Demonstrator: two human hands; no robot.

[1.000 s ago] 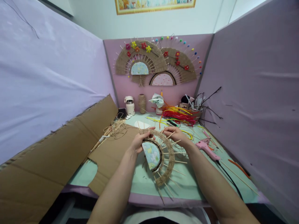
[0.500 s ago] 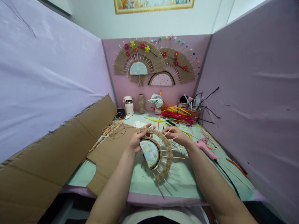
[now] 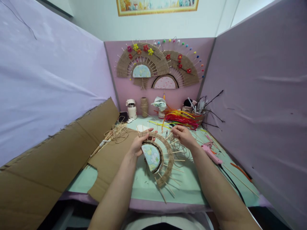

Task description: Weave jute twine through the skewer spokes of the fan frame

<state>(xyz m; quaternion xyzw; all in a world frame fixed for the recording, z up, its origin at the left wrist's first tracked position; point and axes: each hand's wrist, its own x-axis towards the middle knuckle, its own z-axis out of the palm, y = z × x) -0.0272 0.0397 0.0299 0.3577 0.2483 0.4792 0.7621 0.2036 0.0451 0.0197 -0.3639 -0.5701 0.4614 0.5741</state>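
My left hand [image 3: 140,142] grips the upper left end of a half-round fan [image 3: 169,159], thumb in front and fingers behind. Thin wooden sticks radiate from its pale blue floral centre [image 3: 151,157], which has a dark rim. A band of brown twine is woven across the sticks. Beyond the fan's upper right edge, my right hand [image 3: 182,135] is closed in a pinch on thin twine, though the strand at the fingertips is hard to make out. Loose loops of twine [image 3: 181,150] lie on the table below that hand.
Cardboard [image 3: 112,159] lies left, with a bundle of sticks [image 3: 102,145] on it. A pink glue gun [image 3: 212,154] with a black cord rests right. Behind stand a white bottle [image 3: 131,110], a twine spool [image 3: 144,107] and red and yellow pipe cleaners [image 3: 183,119]. Finished fans [image 3: 146,59] hang on the back panel.
My right hand has moved up and away from the fan's sticks, its fingers still pinched. My left hand keeps its grip on the fan, and the view has shifted slightly.
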